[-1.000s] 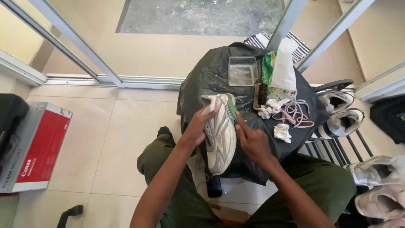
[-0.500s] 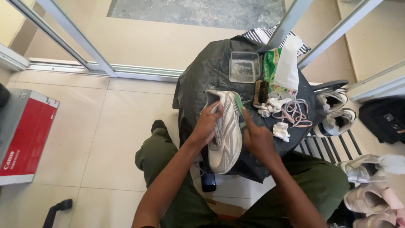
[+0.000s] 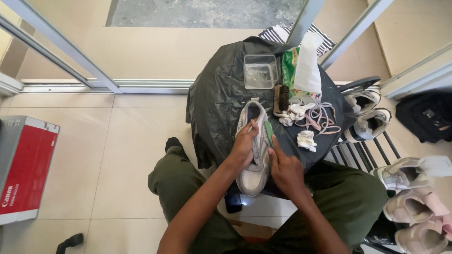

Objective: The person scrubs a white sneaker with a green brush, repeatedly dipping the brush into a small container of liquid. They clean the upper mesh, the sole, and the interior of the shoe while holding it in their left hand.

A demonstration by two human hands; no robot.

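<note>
The floor (image 3: 94, 150) is laid with pale beige tiles, lit by bright, even daylight. Along its far edge runs a sliding-door track (image 3: 108, 86) with slanting aluminium frames (image 3: 56, 49), and beyond it lie a tan threshold and a grey stone patch (image 3: 202, 11). A red and grey cardboard box (image 3: 23, 169) lies at the left edge. On the right, a dark metal shoe rack (image 3: 372, 150) holds pale sneakers (image 3: 409, 207), with a black bag (image 3: 426, 117) just beyond it against a cream wall (image 3: 414, 28).
</note>
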